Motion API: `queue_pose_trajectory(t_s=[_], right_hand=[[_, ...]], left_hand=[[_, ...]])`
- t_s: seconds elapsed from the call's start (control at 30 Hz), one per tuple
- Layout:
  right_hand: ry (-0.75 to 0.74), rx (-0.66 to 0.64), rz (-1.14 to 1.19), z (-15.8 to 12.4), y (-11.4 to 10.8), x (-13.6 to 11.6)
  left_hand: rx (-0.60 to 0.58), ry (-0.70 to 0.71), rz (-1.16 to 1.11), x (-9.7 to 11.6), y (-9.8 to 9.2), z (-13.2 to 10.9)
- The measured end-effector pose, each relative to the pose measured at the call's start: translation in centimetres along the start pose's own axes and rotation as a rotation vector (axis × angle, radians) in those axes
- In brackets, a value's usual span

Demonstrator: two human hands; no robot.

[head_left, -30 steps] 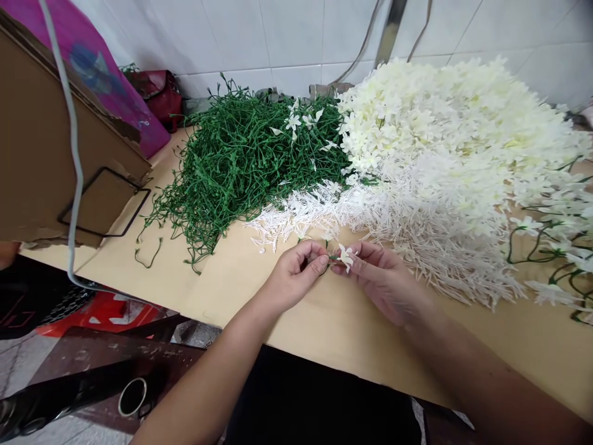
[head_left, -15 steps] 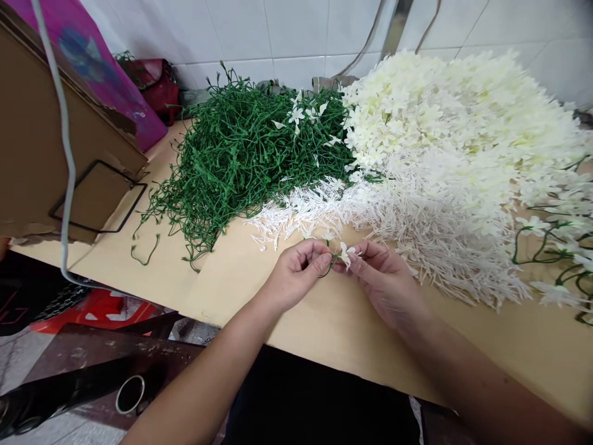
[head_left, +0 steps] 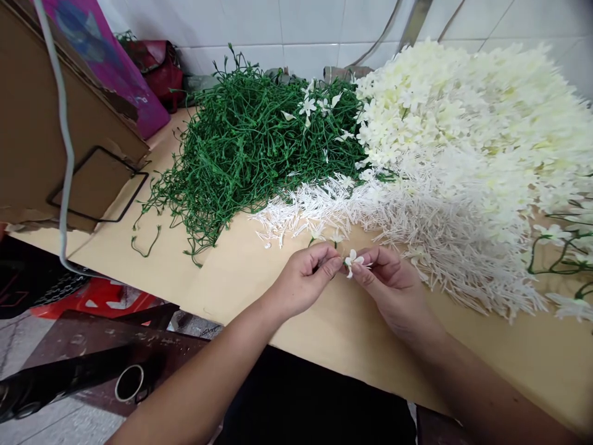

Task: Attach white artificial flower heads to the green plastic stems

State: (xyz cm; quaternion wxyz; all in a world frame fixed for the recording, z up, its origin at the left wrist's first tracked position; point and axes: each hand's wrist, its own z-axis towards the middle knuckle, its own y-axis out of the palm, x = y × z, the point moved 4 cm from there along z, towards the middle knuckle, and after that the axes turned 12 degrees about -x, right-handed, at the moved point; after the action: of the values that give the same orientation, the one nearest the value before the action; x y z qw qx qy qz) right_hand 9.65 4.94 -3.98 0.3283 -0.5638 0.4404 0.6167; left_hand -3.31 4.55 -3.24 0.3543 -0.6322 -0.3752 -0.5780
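The left hand pinches thumb against forefinger on a thin green stem, most of which the fingers hide, while the right hand has its thumb and fingertips closed on a small white flower in the gap between the two hands, above the table. How firmly either hand grips cannot be told. The flower sits right at the stem's end, and since little of either piece shows, a slight misalignment there could bend the petals or let the flower slip off. Squeezing too hard with the right fingertips might crease it, for it looks thin and soft. Just beyond the left hand lie a couple of white blossoms; a forward sweep of the knuckles could brush them aside. Farther out, the pile of white sticks spreads close to the right hand, so a careless wrist might scatter some. Behind it, the heap of white petals meets the green stem pile, where strands look tangled and could drag their neighbours along if pulled.
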Motion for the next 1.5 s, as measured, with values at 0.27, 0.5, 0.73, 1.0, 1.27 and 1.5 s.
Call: queue_pose_trajectory(t_s=[0.27, 0.5, 0.73, 1.0, 1.27, 1.5], right_hand=[[-0.005, -0.039, -0.084, -0.2, 0.1, -0.1], [0.008, -0.019, -0.002, 0.0, -0.1, 0.2], [-0.019, -0.054, -0.015, 0.2, 0.1, 0.0], [0.012, -0.135, -0.025, 0.4, 0.0, 0.0], [0.089, -0.277, -0.037, 1.2, -0.1, -0.7], [0.077, -0.250, -0.073, 1.2, 0.0, -0.3]], left_hand=[[-0.016, -0.030, 0.113, 0.0, -0.2, 0.1], [0.027, -0.034, 0.089, 0.3, -0.1, 0.2], [0.038, -0.057, 0.149, 0.2, 0.0, 0.2], [-0.021, -0.047, 0.232, 0.3, -0.1, 0.4], [-0.068, -0.028, 0.272, 0.2, -0.2, 0.3], [-0.089, -0.019, 0.286, 0.0, -0.4, 0.5]])
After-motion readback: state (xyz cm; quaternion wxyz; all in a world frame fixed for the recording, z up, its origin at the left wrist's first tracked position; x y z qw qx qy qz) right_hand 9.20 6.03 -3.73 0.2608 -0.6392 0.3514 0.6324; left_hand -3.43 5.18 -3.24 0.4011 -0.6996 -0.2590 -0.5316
